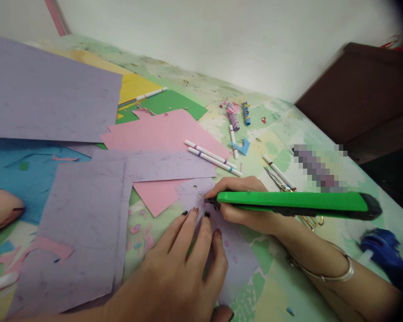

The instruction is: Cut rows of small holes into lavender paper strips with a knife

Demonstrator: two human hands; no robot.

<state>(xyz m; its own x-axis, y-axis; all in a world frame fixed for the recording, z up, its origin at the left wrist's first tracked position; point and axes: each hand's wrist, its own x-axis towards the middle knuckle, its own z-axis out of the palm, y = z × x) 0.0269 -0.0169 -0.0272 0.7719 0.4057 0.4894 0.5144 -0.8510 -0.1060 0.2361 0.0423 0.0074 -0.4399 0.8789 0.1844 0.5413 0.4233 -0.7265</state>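
A green utility knife [295,202] is gripped in my right hand [246,219], its black tip end pointing left and down at a small sheet of purple paper [240,268]. That sheet has a couple of small cut holes near its upper end and several small round marks further down. My left hand [188,250] lies flat on the sheet with fingers spread, just below the knife tip. The fingertips hide part of the paper. Whether the blade touches the paper I cannot make out. Small pink and purple scraps [143,230] lie left of my left hand.
Purple sheets [87,223], pink paper [164,129] and green paper [177,100] cover the left and back. White markers [213,156], scissors [275,179], a blue tape dispenser [383,248] and small decorated paper rolls [233,117] lie around. A wall [195,44] stands behind.
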